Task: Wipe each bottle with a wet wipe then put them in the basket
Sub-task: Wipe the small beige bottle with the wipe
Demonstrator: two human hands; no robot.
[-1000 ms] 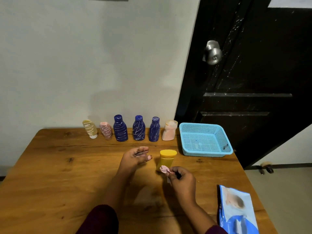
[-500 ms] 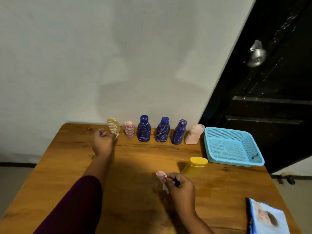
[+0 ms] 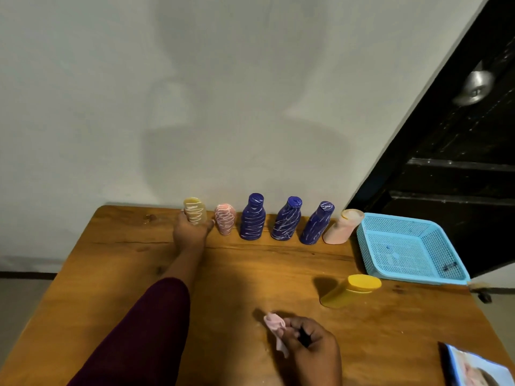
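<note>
Left hand [image 3: 191, 232] now around tan bottle [image 3: 195, 211], one of seven; right hand [image 3: 312, 346] tight on wipe [image 3: 274, 325].

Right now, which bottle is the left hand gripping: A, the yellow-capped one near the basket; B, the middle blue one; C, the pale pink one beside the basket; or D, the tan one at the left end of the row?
D: the left hand is curled round the tan bottle at the left end of the row, while the right hand pinches the pink wipe.
</note>
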